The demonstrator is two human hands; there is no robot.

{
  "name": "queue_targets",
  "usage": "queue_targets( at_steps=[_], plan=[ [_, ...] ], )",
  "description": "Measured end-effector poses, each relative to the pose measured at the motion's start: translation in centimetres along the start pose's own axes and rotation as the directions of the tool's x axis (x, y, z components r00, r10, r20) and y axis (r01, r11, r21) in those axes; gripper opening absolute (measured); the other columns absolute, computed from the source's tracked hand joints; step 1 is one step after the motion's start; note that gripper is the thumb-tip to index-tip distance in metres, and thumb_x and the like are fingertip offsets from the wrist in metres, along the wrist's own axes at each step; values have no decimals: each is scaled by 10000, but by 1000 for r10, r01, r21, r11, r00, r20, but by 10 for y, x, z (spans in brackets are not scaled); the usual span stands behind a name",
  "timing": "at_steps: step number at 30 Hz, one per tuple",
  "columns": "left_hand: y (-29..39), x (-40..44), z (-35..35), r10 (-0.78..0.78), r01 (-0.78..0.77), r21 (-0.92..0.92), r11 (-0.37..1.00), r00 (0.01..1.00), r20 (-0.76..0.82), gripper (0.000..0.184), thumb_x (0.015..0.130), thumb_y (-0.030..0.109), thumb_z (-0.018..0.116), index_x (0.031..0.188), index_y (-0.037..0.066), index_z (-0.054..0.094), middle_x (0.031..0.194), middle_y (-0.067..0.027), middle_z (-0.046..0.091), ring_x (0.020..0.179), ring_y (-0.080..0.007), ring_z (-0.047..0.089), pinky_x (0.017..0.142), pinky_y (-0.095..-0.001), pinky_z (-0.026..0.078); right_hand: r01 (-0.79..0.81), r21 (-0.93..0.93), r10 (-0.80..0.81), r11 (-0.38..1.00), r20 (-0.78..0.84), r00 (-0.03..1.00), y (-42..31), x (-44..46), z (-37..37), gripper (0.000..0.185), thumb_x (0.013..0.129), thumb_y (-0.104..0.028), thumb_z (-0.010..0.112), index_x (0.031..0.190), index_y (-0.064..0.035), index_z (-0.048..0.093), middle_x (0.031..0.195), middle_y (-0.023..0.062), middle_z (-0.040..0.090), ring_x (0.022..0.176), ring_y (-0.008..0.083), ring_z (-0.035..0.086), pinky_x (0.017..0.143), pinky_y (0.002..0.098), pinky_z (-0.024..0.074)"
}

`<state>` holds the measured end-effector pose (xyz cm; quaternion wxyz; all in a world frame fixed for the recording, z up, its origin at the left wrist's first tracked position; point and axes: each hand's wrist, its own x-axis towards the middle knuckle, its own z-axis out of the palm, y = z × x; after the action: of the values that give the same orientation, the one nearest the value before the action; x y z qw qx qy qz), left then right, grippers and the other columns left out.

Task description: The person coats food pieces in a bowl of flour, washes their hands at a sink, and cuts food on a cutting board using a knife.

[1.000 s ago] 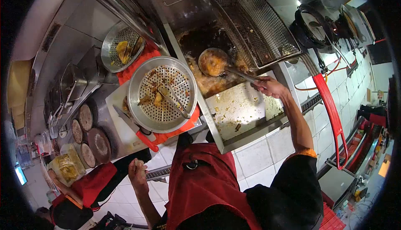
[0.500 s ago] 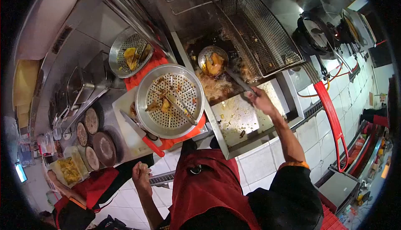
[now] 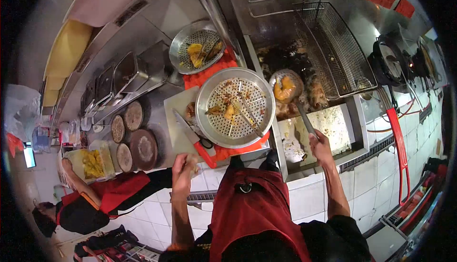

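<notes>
My right hand (image 3: 320, 147) is closed round the long handle of a skimmer (image 3: 306, 118). In the skimmer's round bowl lies a golden-brown fried piece (image 3: 284, 88), over the dark, foaming oil (image 3: 314, 90) of the fryer. My left hand (image 3: 183, 170) is raised in front of the counter with its fingers curled in; whether anything is inside them is hidden. Beyond it are a knife (image 3: 195, 139) with a red handle and a large perforated metal pan (image 3: 202, 119) that contains tongs (image 3: 247, 114) and fried bits (image 3: 230, 111).
A wire fry basket (image 3: 354, 48) occupies the fryer's right side, its red handle (image 3: 399, 138) sticking out. A second perforated pan (image 3: 178, 64) sits farther back on red cloth. At left, a co-worker (image 3: 81, 209) reaches to a tub of yellow food (image 3: 107, 155). Round discs (image 3: 143, 148) line the counter.
The view has swung left, so the scene sits farther right. The skimmer with the fried piece remains over the oil in my right hand. My left hand has come up closer to the counter.
</notes>
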<state>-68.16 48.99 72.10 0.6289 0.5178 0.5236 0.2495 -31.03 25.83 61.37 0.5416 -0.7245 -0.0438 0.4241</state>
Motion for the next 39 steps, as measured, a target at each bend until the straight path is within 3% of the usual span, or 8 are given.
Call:
queue_targets(
  at_steps=[4, 6, 8, 13, 19, 24, 32, 39],
  plan=[
    [53, 68, 43, -17, -153, 348, 925, 898, 440, 449, 828, 95, 568, 1258, 40, 456, 835, -66, 586, 664, -143, 547, 604, -319, 470, -66, 30, 69, 997, -88, 994, -22, -71, -5, 313, 921, -195, 546, 1157, 6, 508, 551, -53, 393, 422, 31, 315, 374, 216, 238],
    [51, 116, 68, 297, -719, 512, 469, 675, 676, 606, 779, 156, 570, 1349, 60, 387, 898, -160, 636, 743, -286, 622, 673, -414, 491, -67, 75, 79, 995, -173, 982, -6, -106, -9, 249, 934, -172, 508, 1119, -6, 516, 536, -72, 364, 418, 25, 309, 368, 207, 223],
    [57, 148, 93, -9, -659, 681, 319, 717, 697, 740, 723, 160, 580, 1414, 159, 314, 1198, -194, 563, 1037, -339, 593, 901, -417, 463, -154, 43, 158, 987, -96, 983, -11, -146, -14, 180, 931, -192, 522, 1047, -54, 528, 533, -77, 341, 390, 24, 278, 340, 213, 196],
    [59, 149, 114, -311, -729, 680, 73, 632, 710, 658, 682, 212, 578, 1325, 173, 445, 1078, -184, 626, 1006, -345, 598, 893, -421, 465, -265, 119, 285, 957, -210, 935, 7, -215, 10, 140, 933, -211, 505, 962, -78, 536, 510, -59, 348, 355, 45, 297, 318, 218, 225],
    [71, 161, 74, -123, -727, 668, 158, 656, 744, 577, 678, 188, 585, 1183, -77, 499, 944, -256, 637, 913, -354, 631, 812, -445, 491, -228, 228, 287, 947, -273, 918, -31, -276, 36, 104, 919, -181, 523, 956, -90, 491, 535, -85, 334, 379, 18, 307, 311, 199, 221],
    [75, 168, 61, 49, -792, 589, 158, 602, 797, 459, 657, 118, 617, 1075, -52, 531, 851, -241, 652, 835, -342, 657, 736, -434, 515, -128, 169, 166, 977, -232, 958, -85, -267, 79, 388, 922, -194, 520, 1257, -21, 432, 564, -82, 345, 400, 16, 304, 332, 189, 228],
    [77, 140, -38, 132, -718, 310, 624, 488, 863, 551, 726, 168, 626, 1251, 61, 497, 784, -116, 616, 699, -219, 613, 654, -363, 477, -145, 22, 147, 989, -110, 983, -123, -195, 173, 271, 909, -205, 538, 1094, -6, 532, 588, -52, 402, 437, 34, 326, 374, 209, 234],
    [41, 120, -116, 174, -460, 147, 876, 584, 793, 484, 777, -12, 557, 1253, 48, 486, 692, -1, 506, 608, -77, 456, 593, -244, 420, 419, -325, -422, 848, 64, 904, -186, -70, 276, 325, 898, -170, 560, 1174, -1, 534, 626, -5, 489, 498, 134, 448, 437, 278, 340]
  ],
)
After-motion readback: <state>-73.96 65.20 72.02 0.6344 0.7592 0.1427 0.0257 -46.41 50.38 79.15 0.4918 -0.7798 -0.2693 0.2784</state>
